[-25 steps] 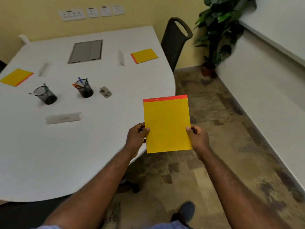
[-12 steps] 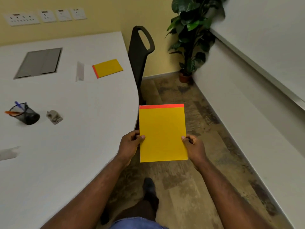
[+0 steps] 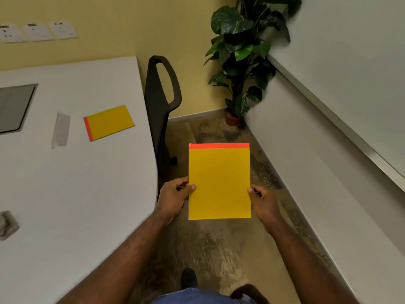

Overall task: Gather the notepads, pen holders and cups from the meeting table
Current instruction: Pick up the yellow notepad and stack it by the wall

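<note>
Currently we stand beside the meeting table (image 3: 76, 194), mid-collection. The held notepad (image 3: 219, 183) hangs over the floor, left hand (image 3: 173, 197) and right hand (image 3: 264, 204) each clamped on a side edge. Next, we judge, comes the second notepad (image 3: 109, 122) near the table's far edge, which calls for freeing one hand.

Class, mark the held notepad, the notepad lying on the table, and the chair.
held notepad (image 3: 219, 183), head view, middle of its yellow cover.
notepad on the table (image 3: 110, 122), head view, centre of its cover.
chair (image 3: 156, 102), head view, its black backrest.
</note>
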A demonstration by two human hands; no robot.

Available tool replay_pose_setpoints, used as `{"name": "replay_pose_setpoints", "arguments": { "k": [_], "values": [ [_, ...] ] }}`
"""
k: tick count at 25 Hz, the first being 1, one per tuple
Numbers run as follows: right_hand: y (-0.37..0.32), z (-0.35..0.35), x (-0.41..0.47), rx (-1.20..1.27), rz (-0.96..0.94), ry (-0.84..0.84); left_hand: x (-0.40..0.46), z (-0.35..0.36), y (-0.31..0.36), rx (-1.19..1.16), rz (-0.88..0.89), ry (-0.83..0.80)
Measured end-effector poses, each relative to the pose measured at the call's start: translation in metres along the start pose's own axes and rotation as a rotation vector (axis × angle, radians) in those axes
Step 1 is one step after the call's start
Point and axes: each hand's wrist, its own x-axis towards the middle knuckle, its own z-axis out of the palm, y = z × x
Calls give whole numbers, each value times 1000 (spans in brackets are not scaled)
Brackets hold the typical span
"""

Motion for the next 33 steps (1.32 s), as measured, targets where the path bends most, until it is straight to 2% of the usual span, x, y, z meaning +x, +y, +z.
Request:
{"name": "replay_pose_setpoints", "arguments": {
  "k": [5,13,18,25,33],
  "values": [
    [-13,-21,114,58,-33,59,100,36,33,7,6,-10],
    [-53,-73,335,14,-141,-76,267,110,88,24,4,164],
    [-97,-78,456,-58,-212,-199,346,123,126,-37,27,297],
    [-173,-12,601,4,-286,-299,476,89,158,-46,38,508],
    [-284,95,722,65,-294,-380,604,3,213,-14,-28,720]
  ]
}}
